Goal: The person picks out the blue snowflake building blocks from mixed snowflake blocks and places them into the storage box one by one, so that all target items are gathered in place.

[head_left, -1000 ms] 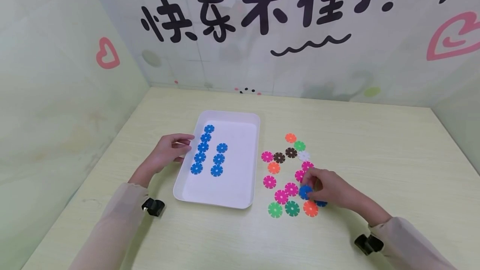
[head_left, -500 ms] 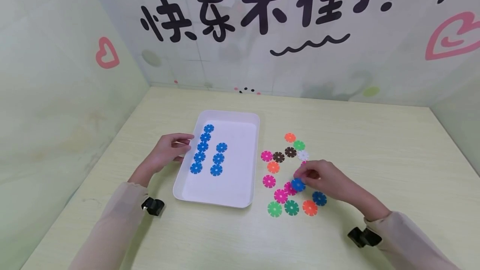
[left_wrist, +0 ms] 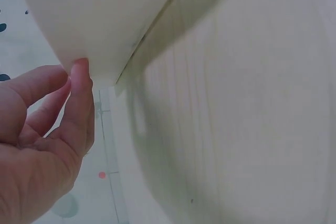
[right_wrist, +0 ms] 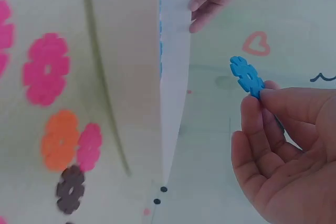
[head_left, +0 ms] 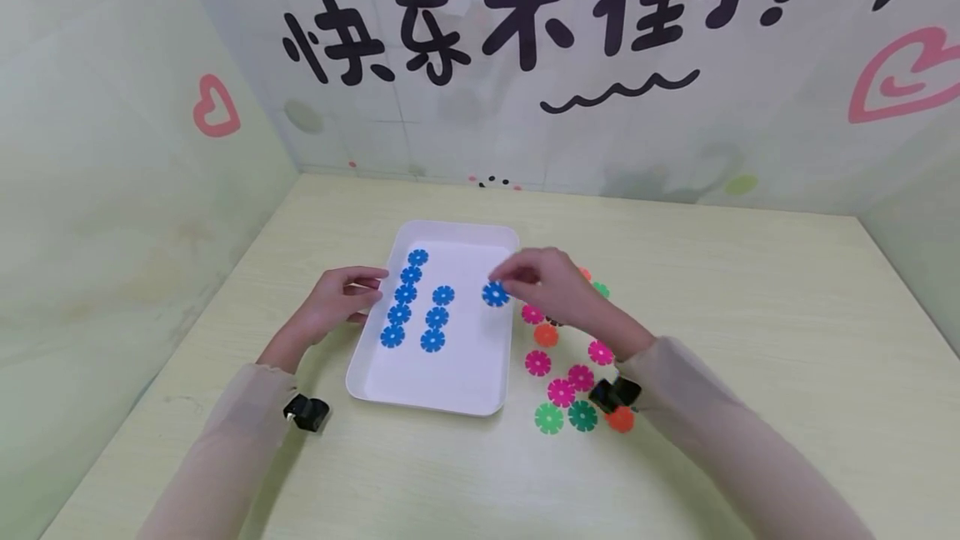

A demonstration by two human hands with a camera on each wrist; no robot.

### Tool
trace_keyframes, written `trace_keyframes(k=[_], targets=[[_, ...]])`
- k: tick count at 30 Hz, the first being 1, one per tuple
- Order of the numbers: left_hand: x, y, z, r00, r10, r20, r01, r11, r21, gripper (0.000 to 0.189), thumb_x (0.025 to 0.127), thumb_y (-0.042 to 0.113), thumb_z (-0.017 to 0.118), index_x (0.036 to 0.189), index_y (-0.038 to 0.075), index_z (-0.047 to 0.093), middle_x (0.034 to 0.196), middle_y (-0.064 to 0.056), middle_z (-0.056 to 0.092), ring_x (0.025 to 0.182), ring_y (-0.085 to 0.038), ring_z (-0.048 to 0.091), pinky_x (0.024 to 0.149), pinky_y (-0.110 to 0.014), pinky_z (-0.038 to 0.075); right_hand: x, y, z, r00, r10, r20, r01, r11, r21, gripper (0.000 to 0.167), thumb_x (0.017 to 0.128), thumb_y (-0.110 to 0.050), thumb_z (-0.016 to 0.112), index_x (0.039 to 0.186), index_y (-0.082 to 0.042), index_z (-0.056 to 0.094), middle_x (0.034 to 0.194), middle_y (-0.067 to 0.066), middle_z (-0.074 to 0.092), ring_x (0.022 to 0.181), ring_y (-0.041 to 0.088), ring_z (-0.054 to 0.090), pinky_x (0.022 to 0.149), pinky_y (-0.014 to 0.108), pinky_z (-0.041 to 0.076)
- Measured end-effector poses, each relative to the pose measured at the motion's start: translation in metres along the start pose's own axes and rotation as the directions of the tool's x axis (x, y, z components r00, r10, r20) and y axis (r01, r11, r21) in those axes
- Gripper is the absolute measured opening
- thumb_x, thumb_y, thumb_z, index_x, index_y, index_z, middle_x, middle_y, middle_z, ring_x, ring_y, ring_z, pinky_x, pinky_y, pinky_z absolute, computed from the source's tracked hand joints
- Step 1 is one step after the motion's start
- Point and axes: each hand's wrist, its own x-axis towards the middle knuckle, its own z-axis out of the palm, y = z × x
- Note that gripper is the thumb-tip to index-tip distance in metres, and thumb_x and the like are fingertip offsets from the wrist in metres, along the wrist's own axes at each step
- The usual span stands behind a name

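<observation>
My right hand [head_left: 551, 282] pinches a blue plastic snowflake disc [head_left: 495, 294] between thumb and fingers, above the right side of a white tray [head_left: 480, 390]. In the right wrist view the notched disc [right_wrist: 247, 76] is tilted and clear of the tray wall. My left hand [head_left: 337, 298] holds the tray's left rim with its fingertips, and the left wrist view shows them against the outer wall [left_wrist: 105, 19]. Inside the tray, blue discs lie in two lines: a longer left line [head_left: 405, 293] and a shorter one [head_left: 437, 317] beside it.
Right of the tray lie loose discs: pink [head_left: 537, 363], orange [head_left: 546, 335], light green [head_left: 549, 418] and dark green [head_left: 582, 416]. The right forearm covers part of this group. Walls with printed writing [head_left: 525, 23] stand behind the table [head_left: 420, 473] and at its sides.
My right hand has lifted a blue disc from the loose group and carried it left and away from me, over the tray. The left hand and the tray have stayed in place.
</observation>
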Motion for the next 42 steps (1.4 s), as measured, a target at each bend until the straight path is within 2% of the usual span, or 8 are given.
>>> trace_keyframes(k=[10, 15, 18, 24, 29, 34, 37, 42], targets=[[-0.001, -0.003, 0.002, 1.0, -0.015, -0.005, 0.015, 1.0, -0.003, 0.038, 0.091, 0.01, 0.057, 0.128, 0.007, 0.052, 0.116, -0.015, 0.053, 0.096, -0.027, 0.057, 0.069, -0.03, 0.054, 0.08, -0.024, 0.026, 0.992, 0.095, -0.079, -0.079, 0.979, 0.189, 0.018, 0.088, -0.01, 0.062, 0.104, -0.01, 0.069, 0.094, 0.002, 0.063, 0.084, 0.017, 0.058, 0.075, 0.025, 0.05], [0.001, -0.002, 0.002, 0.999, -0.032, -0.004, 0.032, 0.999, 0.002, 0.038, 0.091, 0.011, 0.056, 0.129, 0.009, 0.052, 0.117, -0.014, 0.053, 0.097, -0.027, 0.057, 0.07, -0.03, 0.053, 0.104, -0.017, 0.039, 0.982, 0.181, -0.052, -0.161, 0.949, 0.27, 0.02, 0.09, -0.012, 0.059, 0.108, -0.01, 0.067, 0.099, 0.003, 0.063, 0.087, 0.018, 0.059, 0.081, 0.028, 0.049], [0.001, -0.002, 0.001, 1.0, -0.021, 0.005, 0.021, 1.0, 0.002, 0.038, 0.092, 0.011, 0.056, 0.129, 0.008, 0.051, 0.117, -0.015, 0.053, 0.097, -0.028, 0.056, 0.071, -0.031, 0.054, 0.115, -0.005, 0.046, 0.965, 0.262, -0.023, -0.243, 0.92, 0.307, 0.022, 0.091, -0.014, 0.058, 0.111, -0.011, 0.066, 0.103, 0.003, 0.063, 0.089, 0.018, 0.059, 0.086, 0.03, 0.047], [0.002, -0.002, 0.002, 1.0, -0.003, 0.004, 0.003, 1.0, -0.011, 0.038, 0.091, 0.01, 0.057, 0.128, 0.006, 0.052, 0.117, -0.017, 0.053, 0.097, -0.029, 0.057, 0.069, -0.031, 0.054, 0.122, 0.022, 0.057, 0.898, 0.441, -0.002, -0.413, 0.841, 0.349, 0.021, 0.091, -0.014, 0.058, 0.109, -0.011, 0.068, 0.107, 0.003, 0.063, 0.091, 0.017, 0.058, 0.086, 0.028, 0.046], [0.0, 0.0, 0.001, 1.0, 0.001, -0.004, -0.001, 1.0, -0.005, 0.037, 0.091, 0.009, 0.057, 0.127, 0.006, 0.053, 0.117, -0.017, 0.054, 0.097, -0.029, 0.057, 0.069, -0.03, 0.054, 0.12, 0.035, 0.063, 0.863, 0.506, -0.008, -0.481, 0.825, 0.297, 0.019, 0.088, -0.015, 0.062, 0.104, -0.009, 0.07, 0.095, 0.002, 0.065, 0.08, 0.014, 0.056, 0.071, 0.021, 0.045], [-0.001, 0.001, -0.001, 1.0, 0.005, -0.005, -0.005, 1.0, -0.006, 0.037, 0.091, 0.01, 0.057, 0.127, 0.005, 0.053, 0.118, -0.017, 0.054, 0.098, -0.029, 0.057, 0.069, -0.03, 0.054, 0.119, 0.034, 0.064, 0.854, 0.52, -0.015, -0.504, 0.833, 0.227, 0.018, 0.084, -0.016, 0.066, 0.098, -0.005, 0.071, 0.077, 0.004, 0.064, 0.067, 0.015, 0.053, 0.061, 0.019, 0.041], [-0.001, 0.001, -0.002, 1.0, 0.003, -0.004, -0.003, 1.0, -0.009, 0.037, 0.091, 0.01, 0.057, 0.128, 0.005, 0.053, 0.118, -0.016, 0.054, 0.098, -0.029, 0.057, 0.069, -0.03, 0.054, 0.118, 0.031, 0.065, 0.852, 0.523, -0.009, -0.511, 0.836, 0.2, 0.018, 0.084, -0.015, 0.066, 0.097, -0.004, 0.071, 0.076, 0.004, 0.065, 0.068, 0.015, 0.055, 0.062, 0.018, 0.042], [-0.002, 0.0, -0.002, 1.0, -0.002, -0.004, 0.002, 1.0, -0.009, 0.037, 0.091, 0.009, 0.057, 0.127, 0.006, 0.053, 0.119, -0.016, 0.054, 0.098, -0.029, 0.057, 0.069, -0.031, 0.054, 0.116, 0.03, 0.066, 0.834, 0.552, -0.019, -0.54, 0.822, 0.183, 0.019, 0.084, -0.018, 0.067, 0.097, -0.004, 0.071, 0.078, 0.005, 0.065, 0.072, 0.016, 0.058, 0.067, 0.019, 0.045]])
